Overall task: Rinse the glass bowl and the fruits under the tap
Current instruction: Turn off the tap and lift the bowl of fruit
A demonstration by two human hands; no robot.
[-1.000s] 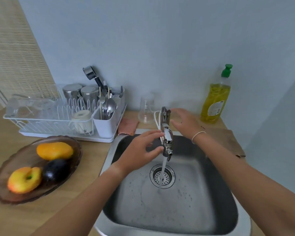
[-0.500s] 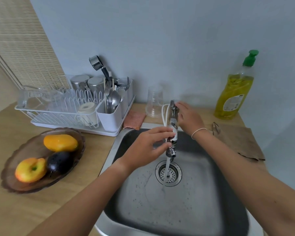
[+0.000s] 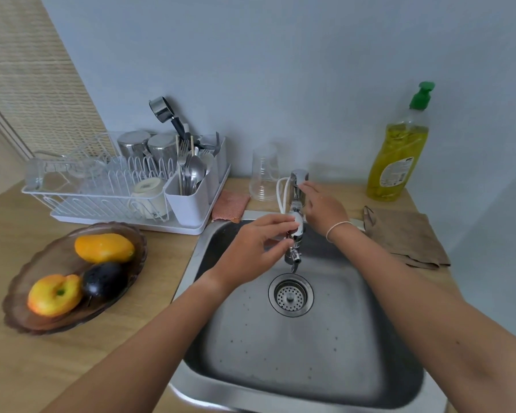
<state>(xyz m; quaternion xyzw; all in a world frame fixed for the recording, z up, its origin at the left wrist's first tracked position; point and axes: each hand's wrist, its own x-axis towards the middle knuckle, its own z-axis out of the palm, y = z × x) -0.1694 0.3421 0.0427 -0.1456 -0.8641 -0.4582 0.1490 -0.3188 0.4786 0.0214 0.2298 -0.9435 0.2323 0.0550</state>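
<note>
A brown glass bowl (image 3: 54, 254) sits on the counter at the left. It holds an orange mango (image 3: 103, 247), a dark plum-like fruit (image 3: 103, 280) and a yellow-red apple (image 3: 54, 295). The chrome tap (image 3: 295, 222) stands over the steel sink (image 3: 355, 338); no water runs from it. My left hand (image 3: 251, 254) pinches the white fitting on the tap's spout between thumb and fingers. My right hand (image 3: 322, 208) rests on the tap's handle behind it.
A white dish rack (image 3: 108, 201) with cups and cutlery stands at the back left. A clear plastic cup (image 3: 264, 177) and a pink sponge (image 3: 230, 205) sit behind the sink. Yellow dish soap (image 3: 399, 153) and a brown cloth (image 3: 405, 236) are at the right.
The stream of water from the tap has stopped. My left hand's fingers have closed onto the white fitting on the spout. The view has shifted left and down.
</note>
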